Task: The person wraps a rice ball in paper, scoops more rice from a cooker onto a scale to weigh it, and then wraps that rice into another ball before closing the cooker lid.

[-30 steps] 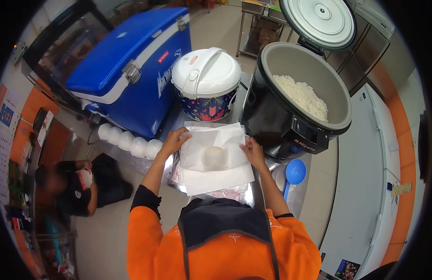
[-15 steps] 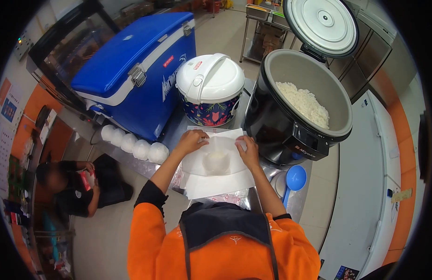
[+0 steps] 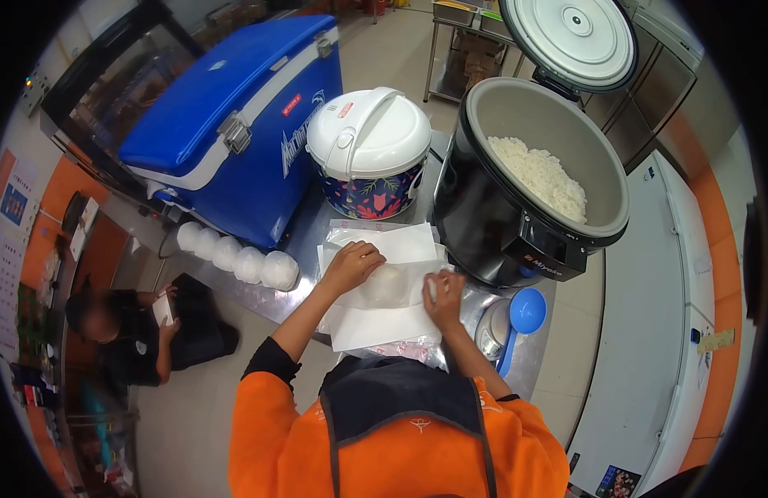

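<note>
A rounded portion of rice (image 3: 384, 286) shows through translucent wrapping paper (image 3: 413, 270) between my hands. My left hand (image 3: 355, 267) has its fingers bent together on the paper's upper left edge. On the right side, my right hand (image 3: 444, 297) grips the gathered paper edge with curled fingers. White sheets (image 3: 359, 328) lie under the wrapping. Just to the right of my right hand, a blue scoop (image 3: 526, 314) rests by a round metal container (image 3: 492, 328).
Beyond my hands are a flowered rice cooker (image 3: 371, 153) and a large open cooker (image 3: 516, 191) holding rice. A blue cooler (image 3: 226, 124) stands left, with wrapped white balls (image 3: 249, 266) in a row before it. Another person (image 3: 135, 340) is at lower left.
The paper has been folded over the rice. My left hand has shifted slightly right and my right hand has come down. The other person's held item now looks white instead of red.
</note>
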A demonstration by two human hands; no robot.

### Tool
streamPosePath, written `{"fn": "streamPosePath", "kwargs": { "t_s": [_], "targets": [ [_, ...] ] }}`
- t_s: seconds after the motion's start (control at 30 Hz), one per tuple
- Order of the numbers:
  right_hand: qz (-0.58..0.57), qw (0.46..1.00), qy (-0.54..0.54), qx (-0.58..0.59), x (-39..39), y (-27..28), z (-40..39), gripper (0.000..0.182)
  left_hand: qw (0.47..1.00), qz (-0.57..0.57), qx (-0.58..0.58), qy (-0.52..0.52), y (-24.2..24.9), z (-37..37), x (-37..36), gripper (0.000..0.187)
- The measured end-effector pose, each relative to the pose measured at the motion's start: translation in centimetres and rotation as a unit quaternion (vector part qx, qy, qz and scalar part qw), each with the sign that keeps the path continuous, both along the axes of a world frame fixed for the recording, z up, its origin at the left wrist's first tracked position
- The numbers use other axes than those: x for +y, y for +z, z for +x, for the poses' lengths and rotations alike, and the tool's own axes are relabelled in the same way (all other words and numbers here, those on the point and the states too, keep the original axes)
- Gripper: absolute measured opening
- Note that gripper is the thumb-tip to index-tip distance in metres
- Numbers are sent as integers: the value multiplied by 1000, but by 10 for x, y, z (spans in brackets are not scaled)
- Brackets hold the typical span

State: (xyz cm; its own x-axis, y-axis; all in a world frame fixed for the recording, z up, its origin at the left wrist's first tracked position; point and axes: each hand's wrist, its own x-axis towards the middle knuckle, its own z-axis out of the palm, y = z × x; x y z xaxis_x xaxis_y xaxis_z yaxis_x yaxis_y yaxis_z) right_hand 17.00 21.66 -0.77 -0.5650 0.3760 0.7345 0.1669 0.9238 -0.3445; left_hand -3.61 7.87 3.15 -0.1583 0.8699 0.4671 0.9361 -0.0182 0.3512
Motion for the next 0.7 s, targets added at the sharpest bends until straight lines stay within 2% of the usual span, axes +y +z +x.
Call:
{"fn": "streamPosePath", "kwargs": {
  "t_s": [0.07,0.17,0.4,0.5,0.6,0.67,0.7],
  "targets": [
    [-18,986,163,-24,-19,0,-1,30,1000,18,-20,4,-1,3,-1,8],
    [-6,970,238,-46,-40,5,-10,42,999,27,-32,-1,-2,8,-4,8],
    [-72,983,161,-54,-60,0,-30,39,999,39,-29,11,-9,28,-16,15],
    [-128,977,155,-71,-61,-2,-31,37,998,49,12,29,-19,40,-22,21],
    [-197,965,167,-46,-60,-9,-27,34,997,66,17,39,-23,48,-26,29],
    [-290,944,159,4,-59,-8,-23,33,996,72,29,47,-26,50,-28,36],
    [-290,944,160,3,-60,-9,-23,33,996,72,29,48,-28,51,-28,36]
  ]
}}
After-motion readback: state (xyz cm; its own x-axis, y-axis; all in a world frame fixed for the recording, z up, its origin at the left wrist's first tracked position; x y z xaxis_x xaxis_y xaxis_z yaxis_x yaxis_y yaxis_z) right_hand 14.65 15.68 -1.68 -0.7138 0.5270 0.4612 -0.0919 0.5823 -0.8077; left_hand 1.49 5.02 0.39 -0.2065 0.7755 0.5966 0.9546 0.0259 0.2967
